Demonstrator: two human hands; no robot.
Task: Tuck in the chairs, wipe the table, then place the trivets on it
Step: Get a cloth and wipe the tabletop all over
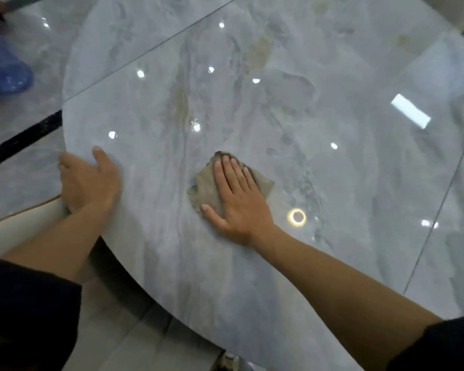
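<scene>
Both arms reach forward, dark sleeves (24,303) pushed up, forearms (346,285) bare. The right hand (239,194) lies palm down, 4 fingers (227,167) straight and close together, thumb spread out to the left, pressing flat on a rag (204,188). The left hand (89,180) holds the tabletop (306,129) edge: thumb straight on top, the other fingers bent down over the rim, tips hidden. It looks slightly blurred.

The right grip (239,199) lies flat, fingers straight, pressing a grey-brown cloth (204,188) onto the glossy marble bench (279,103). Well to its left, the left grip (89,180) holds the bench's rim, thumb on top, with a cream chair back (16,228) just beneath.
</scene>
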